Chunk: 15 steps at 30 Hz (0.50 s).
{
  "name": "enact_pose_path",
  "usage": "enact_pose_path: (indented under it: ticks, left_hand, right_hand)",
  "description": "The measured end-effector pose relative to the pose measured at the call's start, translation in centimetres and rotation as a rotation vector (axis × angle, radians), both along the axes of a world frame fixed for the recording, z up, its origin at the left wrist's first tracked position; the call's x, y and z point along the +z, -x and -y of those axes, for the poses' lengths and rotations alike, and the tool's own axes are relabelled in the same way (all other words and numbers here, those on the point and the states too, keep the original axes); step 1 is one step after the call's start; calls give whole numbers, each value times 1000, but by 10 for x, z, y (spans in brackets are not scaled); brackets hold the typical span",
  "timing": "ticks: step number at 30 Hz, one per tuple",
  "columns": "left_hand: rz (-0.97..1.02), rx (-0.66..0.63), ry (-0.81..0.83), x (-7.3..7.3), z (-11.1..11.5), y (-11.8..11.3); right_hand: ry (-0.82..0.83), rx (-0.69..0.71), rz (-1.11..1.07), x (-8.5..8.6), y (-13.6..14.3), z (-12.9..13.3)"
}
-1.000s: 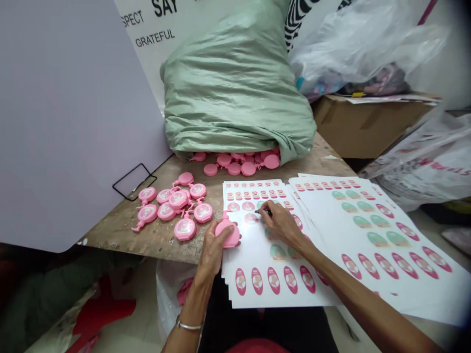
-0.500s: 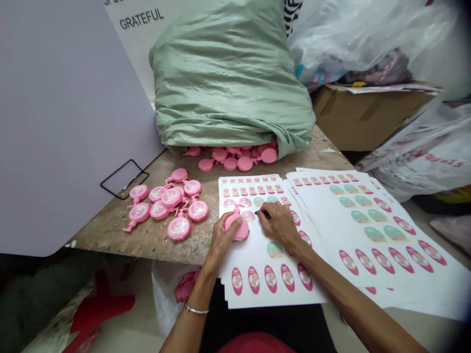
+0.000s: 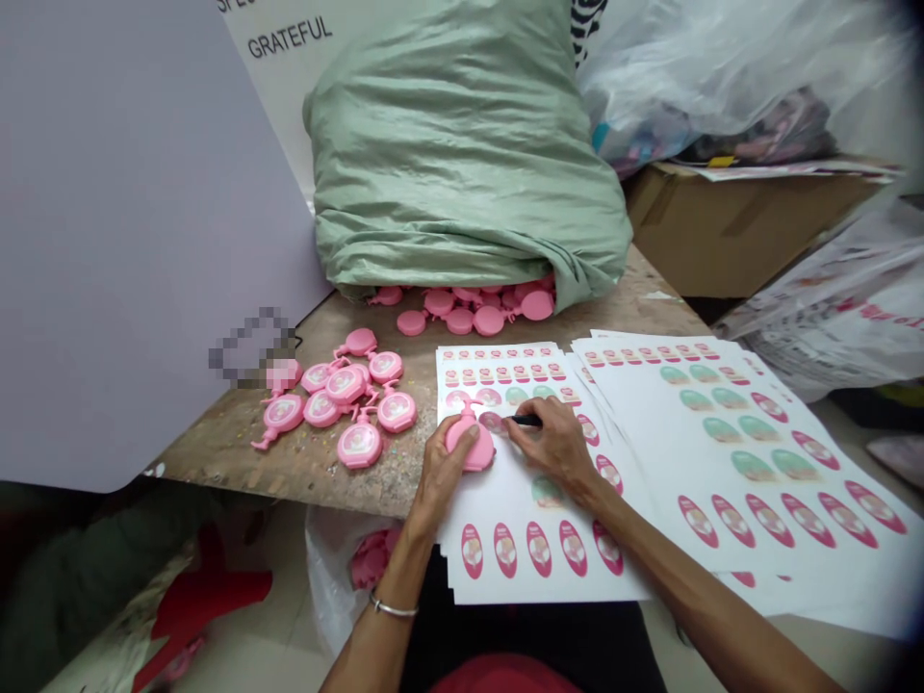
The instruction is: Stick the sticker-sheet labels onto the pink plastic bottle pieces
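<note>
My left hand (image 3: 442, 467) is closed around a pink toy pump bottle (image 3: 471, 441), its nozzle pointing away from me and its plain side up. Between the thumb and fingers of my right hand (image 3: 552, 438) is a slim black tool (image 3: 528, 420); its exact kind is hard to make out. A pink oval sticker (image 3: 493, 423) lies at my right fingertips, close beside the bottle; whether it is lifted cannot be told. Both hands are over a printed sticker sheet (image 3: 498, 500) with pink and green labels. Several pink pump bottles (image 3: 359, 446) with labels lie in a pile to the left.
A green cloth sack (image 3: 469, 164) stands at the back, plain pink bottles (image 3: 489, 320) spilling from its mouth. More sticker sheets (image 3: 664, 452) lie to the right. Behind them are a cardboard box (image 3: 743, 226) and plastic bags (image 3: 859, 298). A grey panel (image 3: 144, 241) borders the left.
The black tool shows more clearly, and the pink oval sticker now sits at my right fingertips. My left hand keeps its hold on the bottle. The whole view has shifted slightly.
</note>
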State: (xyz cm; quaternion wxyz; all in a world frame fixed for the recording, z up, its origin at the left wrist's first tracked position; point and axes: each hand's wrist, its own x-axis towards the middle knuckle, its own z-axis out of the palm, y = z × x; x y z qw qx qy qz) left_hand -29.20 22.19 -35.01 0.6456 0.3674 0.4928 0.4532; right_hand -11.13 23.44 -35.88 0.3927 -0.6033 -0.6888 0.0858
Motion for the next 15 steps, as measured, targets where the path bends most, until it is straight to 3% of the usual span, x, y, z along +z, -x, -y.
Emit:
enact_pose_path:
  ticks: [5, 10, 15]
  left_hand:
    - [168, -19, 41, 11, 1, 2]
    - [304, 44, 58, 21, 3, 1]
    - [312, 60, 47, 27, 7, 1]
  right_hand:
    - [256, -37, -415, 23, 0, 3]
    - [375, 125, -496, 43, 16, 15]
    - [379, 153, -492, 48, 28, 21]
